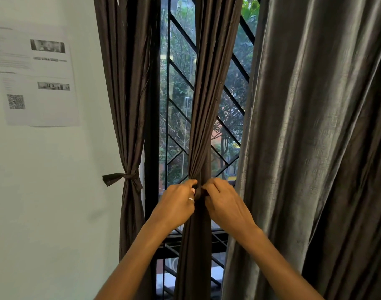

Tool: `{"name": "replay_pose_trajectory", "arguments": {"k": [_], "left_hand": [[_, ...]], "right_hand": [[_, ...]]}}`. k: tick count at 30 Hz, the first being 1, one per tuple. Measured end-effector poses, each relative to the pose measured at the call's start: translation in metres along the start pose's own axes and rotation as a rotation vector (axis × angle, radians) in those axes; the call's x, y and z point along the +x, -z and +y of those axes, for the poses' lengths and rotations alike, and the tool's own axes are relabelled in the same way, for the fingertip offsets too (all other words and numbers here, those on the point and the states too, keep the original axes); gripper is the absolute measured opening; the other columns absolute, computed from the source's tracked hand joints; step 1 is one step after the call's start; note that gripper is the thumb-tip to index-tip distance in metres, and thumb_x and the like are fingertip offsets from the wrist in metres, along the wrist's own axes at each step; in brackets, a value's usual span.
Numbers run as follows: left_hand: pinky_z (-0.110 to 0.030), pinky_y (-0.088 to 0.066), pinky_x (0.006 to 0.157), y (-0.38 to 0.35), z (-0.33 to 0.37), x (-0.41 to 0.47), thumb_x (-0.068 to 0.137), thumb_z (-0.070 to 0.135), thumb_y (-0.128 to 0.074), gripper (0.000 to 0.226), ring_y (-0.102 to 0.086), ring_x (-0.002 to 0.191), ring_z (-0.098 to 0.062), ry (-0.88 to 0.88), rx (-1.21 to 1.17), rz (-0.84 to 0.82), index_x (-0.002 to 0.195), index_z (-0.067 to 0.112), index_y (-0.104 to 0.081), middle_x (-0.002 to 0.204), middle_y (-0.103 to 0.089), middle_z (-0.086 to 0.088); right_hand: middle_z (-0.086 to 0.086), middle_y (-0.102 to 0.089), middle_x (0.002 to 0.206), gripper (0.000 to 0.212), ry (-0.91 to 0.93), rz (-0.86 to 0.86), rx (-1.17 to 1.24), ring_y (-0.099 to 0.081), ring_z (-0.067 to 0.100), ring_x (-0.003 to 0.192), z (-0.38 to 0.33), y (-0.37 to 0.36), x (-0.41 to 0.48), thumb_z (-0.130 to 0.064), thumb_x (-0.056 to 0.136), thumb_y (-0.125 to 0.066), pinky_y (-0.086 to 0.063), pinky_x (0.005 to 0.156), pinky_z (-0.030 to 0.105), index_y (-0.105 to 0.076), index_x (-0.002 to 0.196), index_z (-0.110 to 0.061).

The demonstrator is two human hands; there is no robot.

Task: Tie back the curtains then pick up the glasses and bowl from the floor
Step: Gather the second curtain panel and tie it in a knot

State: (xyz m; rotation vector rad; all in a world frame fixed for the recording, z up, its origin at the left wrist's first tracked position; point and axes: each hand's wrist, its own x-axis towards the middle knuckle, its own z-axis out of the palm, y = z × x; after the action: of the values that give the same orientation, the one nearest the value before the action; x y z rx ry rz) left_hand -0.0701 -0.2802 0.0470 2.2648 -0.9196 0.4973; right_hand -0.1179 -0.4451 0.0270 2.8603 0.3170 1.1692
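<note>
Hands meet at the middle of the scene, on the dark brown middle curtain (209,94), which hangs gathered into a narrow column in front of the window (178,105). The left hand (177,205) closes its fingers on the left side of the bunched cloth, a ring (191,199) showing on one finger; the right hand (224,203) pinches the cloth from the right, fingers curled in tight. Between the two sets of fingertips sits a small knot or fold of dark fabric; whether it is a tie band or the curtain itself cannot be told. Above the hands the cloth fans out upward, below them it falls straight down between the forearms.

At the left, another brown curtain (126,94) is already cinched with a tie (118,178) whose loose end juts toward the wall (44,191). A printed sheet (36,76) hangs on that wall. At the right, a grey curtain (315,137) hangs loose in broad folds. Black diagonal bars (235,59) cross the window, trees beyond.
</note>
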Motion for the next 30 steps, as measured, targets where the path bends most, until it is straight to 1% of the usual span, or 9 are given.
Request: {"name": "replay_pose_trajectory", "arguments": {"k": [2,5,10,13,18,21,23,26,30], "left_hand": [[-0.036,-0.056,0.088,0.0,0.0,0.001,0.104,0.016,-0.043,0.042,-0.067,0.102,-0.024,0.009,0.001,0.007,0.146,0.015,-0.046,0.126,-0.066,-0.012],[-0.037,-0.056,0.087,-0.002,0.0,0.002,0.104,0.018,-0.043,0.042,-0.067,0.101,-0.023,0.018,-0.005,0.006,0.146,0.016,-0.046,0.126,-0.066,-0.012],[-0.04,-0.054,0.094,-0.005,0.003,0.003,0.104,0.02,-0.043,0.041,-0.064,0.113,-0.025,0.022,-0.004,-0.005,0.145,0.018,-0.047,0.13,-0.064,-0.012],[-0.039,-0.054,0.094,-0.005,0.002,0.004,0.104,0.02,-0.043,0.041,-0.063,0.114,-0.025,0.026,-0.006,-0.002,0.145,0.018,-0.047,0.131,-0.063,-0.011],[-0.039,-0.054,0.095,-0.006,0.002,0.003,0.103,0.019,-0.044,0.041,-0.063,0.115,-0.027,0.024,-0.016,0.006,0.145,0.018,-0.047,0.131,-0.063,-0.012],[-0.037,-0.056,0.087,-0.005,-0.001,0.003,0.103,0.017,-0.044,0.041,-0.066,0.103,-0.026,0.039,-0.022,0.02,0.144,0.018,-0.048,0.121,-0.067,-0.012],[-0.035,-0.056,0.081,-0.004,-0.002,0.003,0.102,0.014,-0.045,0.042,-0.067,0.095,-0.025,0.049,-0.021,0.031,0.145,0.016,-0.047,0.114,-0.069,-0.012],[-0.031,-0.052,0.082,-0.004,-0.002,0.002,0.1,0.007,-0.048,0.047,-0.066,0.102,-0.024,0.051,0.005,0.043,0.146,0.015,-0.045,0.117,-0.069,-0.01],[-0.034,-0.053,0.086,-0.007,-0.002,0.0,0.098,0.006,-0.051,0.05,-0.065,0.108,-0.024,0.047,0.032,0.065,0.146,0.017,-0.046,0.12,-0.069,-0.008]], "right_hand": [[0.009,-0.055,0.11,0.02,0.022,0.026,-0.008,-0.056,0.029,0.09,0.002,-0.001,-0.001,-0.016,0.1,-0.047,-0.053,0.071,0.039,-0.062,0.11,-0.006],[0.008,-0.05,0.108,0.02,-0.007,0.072,-0.032,-0.05,0.025,0.083,-0.001,0.001,-0.005,-0.013,0.1,-0.055,-0.048,0.057,0.033,-0.061,0.118,-0.005],[0.006,-0.046,0.094,0.045,-0.063,0.104,-0.024,-0.043,0.02,0.075,-0.009,0.001,-0.014,-0.006,0.09,-0.069,-0.03,0.049,0.028,-0.058,0.134,-0.005],[0.006,-0.049,0.091,0.052,-0.106,0.098,0.008,-0.049,0.021,0.069,-0.011,0.001,-0.016,-0.003,0.086,-0.072,-0.035,0.045,0.028,-0.058,0.136,-0.008],[0.008,-0.057,0.092,0.063,-0.171,0.095,0.135,-0.059,0.023,0.065,-0.017,-0.002,-0.019,0.004,0.081,-0.072,-0.049,0.049,0.033,-0.054,0.141,-0.007],[0.006,-0.062,0.096,0.053,-0.231,0.119,0.262,-0.062,0.023,0.071,-0.02,0.004,-0.019,-0.008,0.09,-0.064,-0.053,0.056,0.037,-0.051,0.141,-0.009],[-0.003,-0.061,0.088,0.039,-0.285,0.134,0.39,-0.06,0.017,0.07,-0.022,0.007,-0.019,-0.015,0.094,-0.056,-0.052,0.057,0.039,-0.052,0.133,-0.017],[-0.012,-0.051,0.066,0.033,-0.387,0.086,0.407,-0.056,0.012,0.06,-0.023,0.008,-0.017,-0.012,0.09,-0.058,-0.052,0.059,0.044,-0.055,0.122,-0.019],[0.0,-0.063,0.058,0.012,-0.566,-0.075,0.505,-0.062,0.013,0.059,-0.018,0.019,-0.007,-0.018,0.086,-0.066,-0.055,0.065,0.04,-0.069,0.097,-0.018]]}}
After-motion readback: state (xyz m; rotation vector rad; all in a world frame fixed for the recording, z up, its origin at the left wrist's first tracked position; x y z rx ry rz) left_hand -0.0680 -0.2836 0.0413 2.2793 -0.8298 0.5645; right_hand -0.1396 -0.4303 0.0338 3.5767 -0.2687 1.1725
